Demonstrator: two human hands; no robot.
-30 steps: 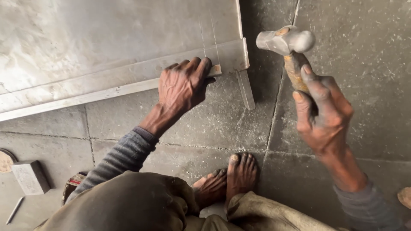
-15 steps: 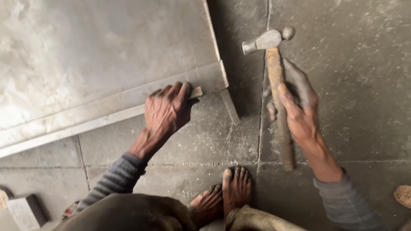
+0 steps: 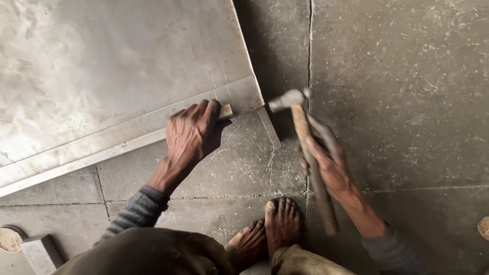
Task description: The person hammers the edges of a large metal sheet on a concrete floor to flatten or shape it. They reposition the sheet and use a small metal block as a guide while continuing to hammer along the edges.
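Metal sheet [image 3: 117, 66] edge under left hand [image 3: 191, 133], grip closed on small chisel [image 3: 225, 112]; right hand [image 3: 328, 165] grips hammer [image 3: 305, 147].

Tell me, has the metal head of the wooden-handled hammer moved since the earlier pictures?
Yes. The metal hammer head has come down toward the corner of the grey sheet-metal panel; earlier it was raised, farther from that corner.

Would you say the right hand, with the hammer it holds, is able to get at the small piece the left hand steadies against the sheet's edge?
Probably yes. The hammer head in the right hand hangs just beside the small piece under the left hand, with bare floor between them.
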